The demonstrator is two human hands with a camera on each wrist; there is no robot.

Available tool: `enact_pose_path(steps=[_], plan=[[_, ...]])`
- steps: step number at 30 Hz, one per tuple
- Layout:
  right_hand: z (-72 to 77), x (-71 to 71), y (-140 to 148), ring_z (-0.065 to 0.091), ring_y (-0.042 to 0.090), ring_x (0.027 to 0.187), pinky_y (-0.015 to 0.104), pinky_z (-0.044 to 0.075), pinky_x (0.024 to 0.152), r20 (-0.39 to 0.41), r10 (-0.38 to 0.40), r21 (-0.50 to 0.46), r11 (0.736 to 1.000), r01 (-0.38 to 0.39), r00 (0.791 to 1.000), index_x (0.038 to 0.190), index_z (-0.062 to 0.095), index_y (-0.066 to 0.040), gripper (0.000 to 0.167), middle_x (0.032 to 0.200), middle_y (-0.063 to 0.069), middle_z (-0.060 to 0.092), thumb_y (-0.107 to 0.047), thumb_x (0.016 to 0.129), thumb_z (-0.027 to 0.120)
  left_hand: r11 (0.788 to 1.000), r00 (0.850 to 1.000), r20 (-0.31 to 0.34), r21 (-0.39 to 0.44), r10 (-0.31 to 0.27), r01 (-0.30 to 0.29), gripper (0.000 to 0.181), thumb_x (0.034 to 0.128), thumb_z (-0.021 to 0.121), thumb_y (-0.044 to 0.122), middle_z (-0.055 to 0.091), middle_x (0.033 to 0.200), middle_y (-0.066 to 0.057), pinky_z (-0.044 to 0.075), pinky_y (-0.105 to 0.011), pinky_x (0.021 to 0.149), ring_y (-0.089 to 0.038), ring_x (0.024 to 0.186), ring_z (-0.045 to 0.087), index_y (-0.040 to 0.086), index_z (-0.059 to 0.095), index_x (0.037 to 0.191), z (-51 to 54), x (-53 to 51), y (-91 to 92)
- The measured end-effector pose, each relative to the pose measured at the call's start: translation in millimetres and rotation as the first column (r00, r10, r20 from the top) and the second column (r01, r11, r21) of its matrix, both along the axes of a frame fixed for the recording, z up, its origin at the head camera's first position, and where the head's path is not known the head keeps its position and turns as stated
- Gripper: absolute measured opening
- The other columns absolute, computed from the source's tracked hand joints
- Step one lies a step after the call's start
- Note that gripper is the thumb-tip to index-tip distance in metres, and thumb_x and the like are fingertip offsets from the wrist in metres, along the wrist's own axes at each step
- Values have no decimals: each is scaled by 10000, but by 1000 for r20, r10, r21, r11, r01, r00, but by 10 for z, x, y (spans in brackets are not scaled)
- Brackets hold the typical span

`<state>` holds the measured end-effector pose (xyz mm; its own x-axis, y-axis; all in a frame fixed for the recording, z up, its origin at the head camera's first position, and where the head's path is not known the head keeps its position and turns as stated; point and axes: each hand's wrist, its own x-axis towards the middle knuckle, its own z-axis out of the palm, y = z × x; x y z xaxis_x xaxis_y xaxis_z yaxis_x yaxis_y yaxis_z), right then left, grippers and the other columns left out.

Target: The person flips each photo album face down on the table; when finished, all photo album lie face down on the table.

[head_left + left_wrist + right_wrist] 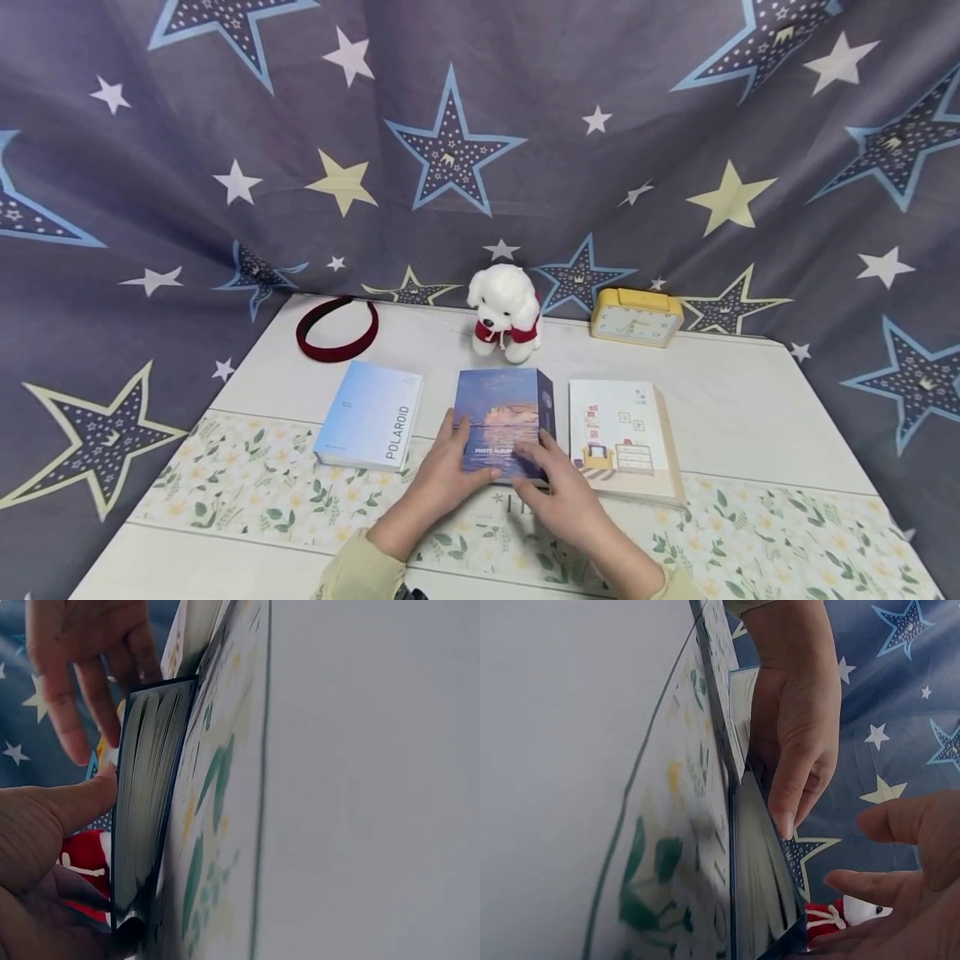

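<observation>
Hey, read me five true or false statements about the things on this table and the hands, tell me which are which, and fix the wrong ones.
1. The photo album lies between the Polaroid book and the white illustrated book. True.
2. The toy dog wears a blue outfit. False: the toy dog wears red.
3. The left hand is touching the photo album. True.
4. The right hand is holding the clock. False: the right hand is at the photo album's right side, and the yellow clock stands at the back of the table.
5. The dark red headband lies left of the toy dog in the head view. True.
</observation>
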<state>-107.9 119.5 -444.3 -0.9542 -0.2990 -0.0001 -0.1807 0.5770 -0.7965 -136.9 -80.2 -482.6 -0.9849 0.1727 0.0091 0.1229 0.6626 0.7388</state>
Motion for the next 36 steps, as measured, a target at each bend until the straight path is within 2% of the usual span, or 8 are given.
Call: enact_pose_path(steps=[4,7,12,15,21,26,31,36], plan=[[16,0,-65,373,496,1325,704,333,980,-75,10,-8,1000,-10,997,1346,575,-83,446,1496,278,350,-251,938,640,998,1000,-28,-55,-11,9,931,810,781,401,141,1542,-348,310,-562,1083,-502,1381,252,-123,345,1444,30,8,-28],[19,-12,-128,409,464,1315,681,349,987,-125,19,1,1000,-19,992,1331,589,-81,428,1467,249,414,-244,938,637,996,998,-49,-83,-25,20,831,842,756,354,187,1528,-353,308,-562,1086,-499,1374,275,-114,393,1425,74,12,-64],[38,-52,-223,443,427,1304,648,363,1002,-146,79,15,997,-78,986,1316,607,-93,391,1425,219,482,-215,945,630,994,996,-83,-108,-24,15,651,907,685,274,279,1509,-325,317,-569,1080,-469,1373,309,-78,456,1405,174,7,-190],[46,-84,-278,439,418,1312,640,356,1014,-119,120,3,993,-120,986,1314,607,-88,384,1423,211,488,-214,952,623,992,995,-104,-121,10,-23,622,920,667,259,289,1521,-289,302,-585,1082,-454,1385,297,-43,456,1420,251,5,-311],[32,-148,-410,426,366,1336,603,333,1055,-67,164,-40,985,-166,984,1321,599,-81,389,1424,174,498,-225,960,606,984,977,-204,-149,62,-94,591,926,658,190,279,1538,-261,225,-587,1116,-449,1425,201,-28,445,1432,373,-59,-600],[30,-190,-588,500,307,1275,516,387,1049,-58,212,-90,972,-216,976,1324,586,-56,382,1360,119,563,-202,972,585,954,953,-283,-238,109,-179,620,908,657,178,252,1525,-314,149,-646,1111,-504,1415,157,-76,423,1423,404,-120,-862],[18,-171,-763,554,318,1210,467,448,1002,3,242,-151,959,-239,970,1360,552,-66,383,1346,123,566,-203,1003,529,918,952,-245,-305,182,-254,664,902,640,197,181,1511,-382,79,-733,1060,-567,1395,91,-117,382,1426,398,-123,-1057],[-6,-162,-912,514,355,1264,482,424,1027,105,260,-239,943,-229,960,1422,481,-62,432,1405,182,512,-209,1016,504,897,959,-186,-351,215,-269,722,939,608,279,141,1508,-405,99,-749,1044,-571,1396,69,-137,312,1449,330,-124,-1204]])
